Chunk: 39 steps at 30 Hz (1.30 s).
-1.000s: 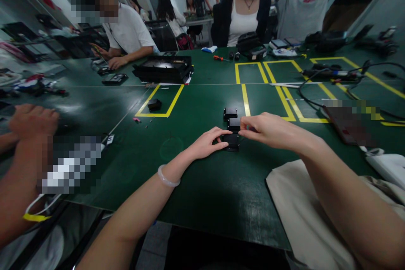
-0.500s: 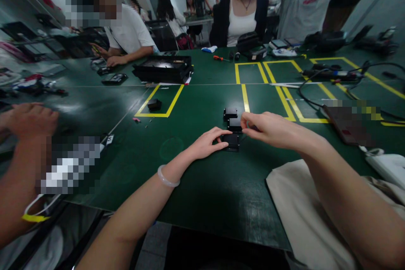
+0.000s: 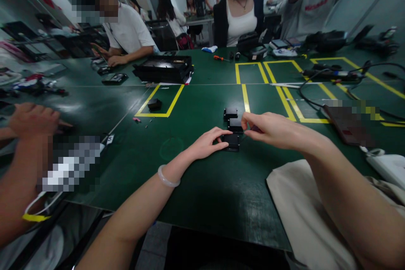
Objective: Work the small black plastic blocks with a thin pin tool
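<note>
Beyond the left hand (image 3: 206, 143), a tray (image 3: 157, 75) sits on the desk (image 3: 202, 190), its contents too dim to tell. The left hand lies low, thumb and fingers pinching the near block (image 3: 233, 141); the right hand (image 3: 268, 128) curls just beside it, its grip unclear, two more blocks (image 3: 230, 112) beyond.

A bangle (image 3: 164, 180) — pale, smooth, rounded — circles the left wrist (image 3: 173, 171).
</note>
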Motion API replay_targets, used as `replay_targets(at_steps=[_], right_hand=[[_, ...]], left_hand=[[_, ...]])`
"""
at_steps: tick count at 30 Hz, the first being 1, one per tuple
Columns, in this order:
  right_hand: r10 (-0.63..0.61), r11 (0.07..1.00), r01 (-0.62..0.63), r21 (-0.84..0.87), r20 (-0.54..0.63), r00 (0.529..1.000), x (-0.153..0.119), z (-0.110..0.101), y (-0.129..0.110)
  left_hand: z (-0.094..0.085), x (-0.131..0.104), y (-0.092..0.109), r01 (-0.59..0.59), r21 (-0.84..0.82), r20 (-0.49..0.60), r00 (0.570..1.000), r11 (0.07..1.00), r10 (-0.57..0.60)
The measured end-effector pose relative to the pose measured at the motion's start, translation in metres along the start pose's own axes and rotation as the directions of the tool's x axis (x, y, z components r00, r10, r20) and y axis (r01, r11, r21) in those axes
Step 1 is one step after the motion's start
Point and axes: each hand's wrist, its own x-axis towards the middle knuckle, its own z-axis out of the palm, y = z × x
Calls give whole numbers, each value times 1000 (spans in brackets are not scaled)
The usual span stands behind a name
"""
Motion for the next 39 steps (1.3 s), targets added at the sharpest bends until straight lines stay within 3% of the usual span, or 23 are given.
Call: replay_targets(at_steps=[16, 21, 39], right_hand=[[-42, 998, 40, 39, 44, 998, -1, -1, 1], [0, 1000, 0, 9, 5, 1000, 2, 0, -4], [-8, 1000, 7, 29, 48, 999, -1, -2, 2]], left_hand=[[0, 0, -1, -3, 11, -4, 1000, 1000, 3], [0, 0, 0, -6, 14, -9, 1000, 1000, 6], [0, 0, 1, 14, 12, 1, 1000, 1000, -14]])
